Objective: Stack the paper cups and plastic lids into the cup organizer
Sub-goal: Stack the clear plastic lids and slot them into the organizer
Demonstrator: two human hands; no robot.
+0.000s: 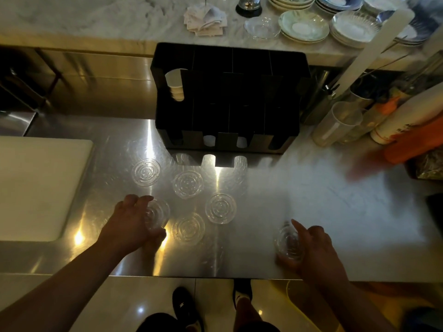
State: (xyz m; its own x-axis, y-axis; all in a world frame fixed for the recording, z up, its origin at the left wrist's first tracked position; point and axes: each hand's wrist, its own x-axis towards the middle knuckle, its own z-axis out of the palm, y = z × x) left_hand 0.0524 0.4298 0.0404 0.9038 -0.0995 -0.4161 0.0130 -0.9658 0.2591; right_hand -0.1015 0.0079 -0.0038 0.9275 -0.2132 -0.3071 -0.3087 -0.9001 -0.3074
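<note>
The black cup organizer (230, 92) stands at the back of the steel counter (263, 200). White paper cups (176, 83) are stacked in its left slot, and cup bottoms (209, 140) show in two front openings. Several clear plastic lids lie in front of it, among them a lid at the far left (146, 172), one in the middle (187, 184) and one to the right (220, 208). My left hand (134, 221) grips a clear lid (157, 213) on the counter. My right hand (316, 250) holds another clear lid (288, 243) near the front edge.
A white cutting board (40, 188) lies at the left. Clear tall cups (338, 123), bottles and an orange container (417, 142) crowd the right side. On the marble shelf behind sit stacked plates (304, 25), a glass dish (261, 27) and napkins (206, 20). A blurred hand (366, 164) is at the right.
</note>
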